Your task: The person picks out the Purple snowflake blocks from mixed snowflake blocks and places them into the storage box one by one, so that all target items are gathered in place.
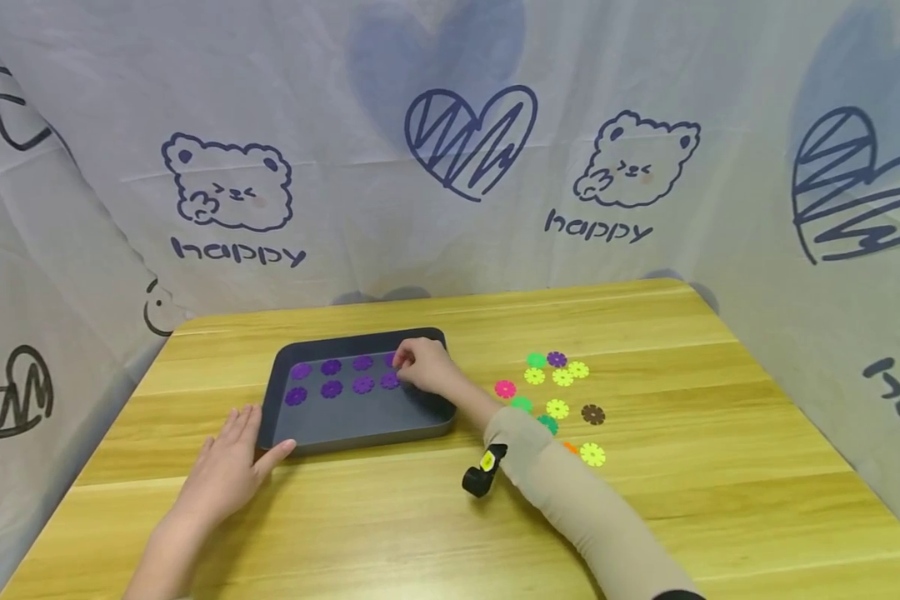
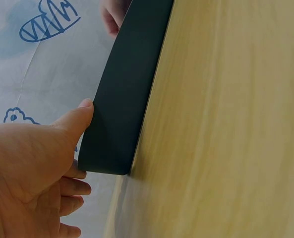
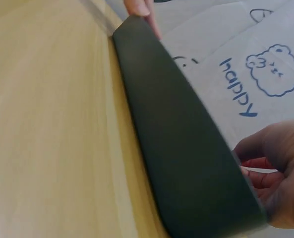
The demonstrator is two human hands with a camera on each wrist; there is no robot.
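A dark grey tray [image 1: 345, 427] lies on the table with purple snowflake-shaped discs [image 1: 332, 389] in two rows inside it. My left hand [image 1: 228, 467] rests at the tray's near left corner, fingers extended along its left side and the thumb at the front rim. Over the right part of the tray is my right hand [image 1: 426, 367], fingers bent downward. Its fingertips are right at the rightmost purple disc of the far row [image 1: 391, 359], which it partly covers. I cannot tell whether it pinches a disc; the tray wall hides the fingertips in the right wrist view.
Right of the tray lie loose discs: yellow [image 1: 557, 408], green [image 1: 536, 360], pink [image 1: 506, 389], brown [image 1: 593, 414], and one purple [image 1: 557, 359]. An orange disc [image 1: 571, 448] is partly behind the right forearm. A printed cloth [image 1: 345, 200] hangs behind the wooden table [image 1: 360, 533].
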